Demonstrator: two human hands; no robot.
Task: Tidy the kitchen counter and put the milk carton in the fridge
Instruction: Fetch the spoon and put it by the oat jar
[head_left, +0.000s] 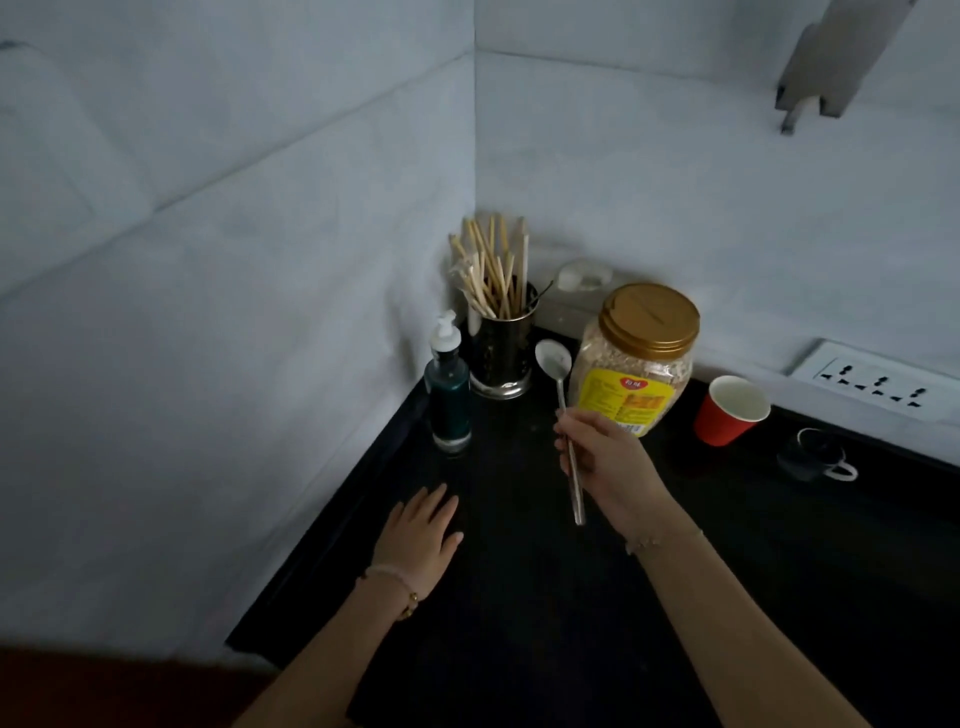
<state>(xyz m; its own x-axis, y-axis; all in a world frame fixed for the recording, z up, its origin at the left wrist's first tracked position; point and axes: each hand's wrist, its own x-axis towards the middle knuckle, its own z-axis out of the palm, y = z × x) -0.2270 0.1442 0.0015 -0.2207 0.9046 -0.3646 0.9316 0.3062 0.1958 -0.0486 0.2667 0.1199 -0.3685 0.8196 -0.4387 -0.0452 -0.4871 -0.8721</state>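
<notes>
My right hand (605, 465) grips the handle of a long metal spoon (558, 384), bowl end up, above the black counter (519, 623). The spoon's bowl hangs between a metal holder (501, 348) full of wooden sticks in the corner and a plastic jar of oats (636, 358) with a gold lid. My left hand (418, 535) lies flat on the counter with fingers spread, holding nothing. No milk carton is in view.
A green pump bottle (448, 384) stands left of the holder by the wall. A red paper cup (730, 410) and a dark mug (815, 454) sit to the right, below a wall socket strip (878, 387). White tiled walls meet at the corner.
</notes>
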